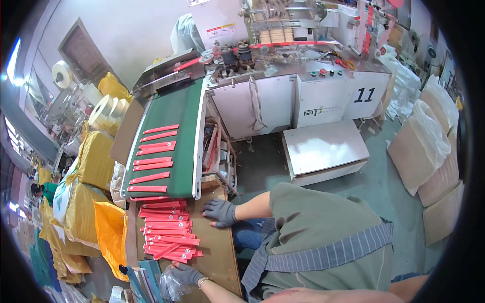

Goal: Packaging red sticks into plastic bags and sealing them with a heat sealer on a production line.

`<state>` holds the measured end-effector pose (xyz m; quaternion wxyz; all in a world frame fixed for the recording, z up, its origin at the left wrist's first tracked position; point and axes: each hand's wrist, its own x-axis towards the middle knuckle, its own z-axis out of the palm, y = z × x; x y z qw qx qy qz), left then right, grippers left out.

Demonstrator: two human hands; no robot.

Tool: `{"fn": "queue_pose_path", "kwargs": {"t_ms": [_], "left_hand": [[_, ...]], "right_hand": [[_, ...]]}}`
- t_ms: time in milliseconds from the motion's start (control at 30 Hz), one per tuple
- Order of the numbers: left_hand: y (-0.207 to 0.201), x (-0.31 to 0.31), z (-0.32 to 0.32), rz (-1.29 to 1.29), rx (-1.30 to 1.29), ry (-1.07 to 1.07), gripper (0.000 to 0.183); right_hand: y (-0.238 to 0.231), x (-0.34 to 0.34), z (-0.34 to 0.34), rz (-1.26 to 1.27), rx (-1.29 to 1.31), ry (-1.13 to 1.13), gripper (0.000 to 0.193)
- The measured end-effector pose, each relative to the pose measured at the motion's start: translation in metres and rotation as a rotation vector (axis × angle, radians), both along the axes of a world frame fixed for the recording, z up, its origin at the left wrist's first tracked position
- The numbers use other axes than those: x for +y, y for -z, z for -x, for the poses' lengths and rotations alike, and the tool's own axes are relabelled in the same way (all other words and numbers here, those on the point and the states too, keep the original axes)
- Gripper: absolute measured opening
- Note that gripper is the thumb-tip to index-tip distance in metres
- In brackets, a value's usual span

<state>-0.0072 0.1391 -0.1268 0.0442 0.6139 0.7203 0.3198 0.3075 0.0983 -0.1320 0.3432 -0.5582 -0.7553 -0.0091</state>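
A heap of red slim packets with small white marks lies in an uneven stack on the brown tabletop. My right hand, in a grey glove with bare fingertips, rests on the table edge by the heap, fingers spread and nothing in them. At the heap's near end is my gloved left hand, its fingers stretched toward the lowest packets. A crumpled clear plastic bag lies against that hand; whether the fingers touch it is unclear. More red packets lie spaced out on the green conveyor belt.
The belt comes down from a white machine with buttons and red-handled pliers. A white box stands on the floor. Yellow sacks and an orange bag crowd the left; cardboard sheets lean at right.
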Motion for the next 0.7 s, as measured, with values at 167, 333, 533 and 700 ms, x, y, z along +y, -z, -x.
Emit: {"fn": "queue_pose_path", "kwargs": {"t_ms": [167,333,533,700], "left_hand": [[0.006,0.001,-0.006,-0.197,-0.021,0.013,0.059],[0.002,-0.003,-0.007,-0.146,-0.041,-0.013,0.058],[-0.006,-0.004,-0.003,-0.025,-0.038,-0.052,0.050],[0.012,0.000,-0.005,-0.135,0.026,-0.019,0.048]], "right_hand": [[-0.001,-0.001,-0.003,0.011,0.004,0.011,0.044],[0.000,0.000,-0.003,-0.014,0.027,-0.007,0.044],[-0.029,0.004,0.006,-0.116,0.237,-0.342,0.038],[-0.149,0.095,-0.023,-0.424,0.118,-0.192,0.047]]}}
